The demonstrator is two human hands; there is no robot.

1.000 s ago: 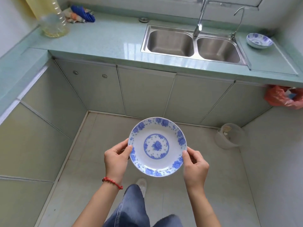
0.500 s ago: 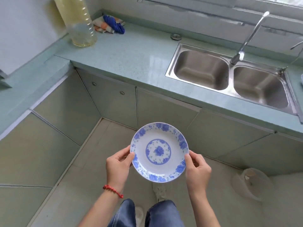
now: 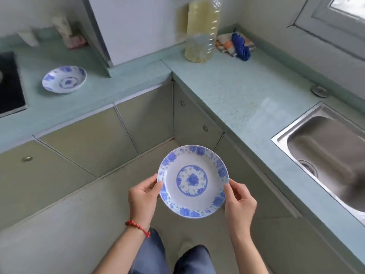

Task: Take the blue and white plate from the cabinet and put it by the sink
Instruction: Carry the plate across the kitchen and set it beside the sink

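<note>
Above the floor, both hands grip the plate (image 3: pixel 193 181).

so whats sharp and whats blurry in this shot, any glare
Head view: the held plate and both hands, left hand and right hand, are fairly sharp; the second plate and the items at top left smear with motion blur; a pale window reflection glares on the counter beside the sink; wide-angle lens bends the counter edges.

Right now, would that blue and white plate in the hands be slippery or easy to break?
Probably breakable: the plate looks like glazed ceramic, held over a hard tiled floor. Its glossy rim may be slippery, and the left hand and right hand pinch only opposite edges. It looks stiff.
</note>
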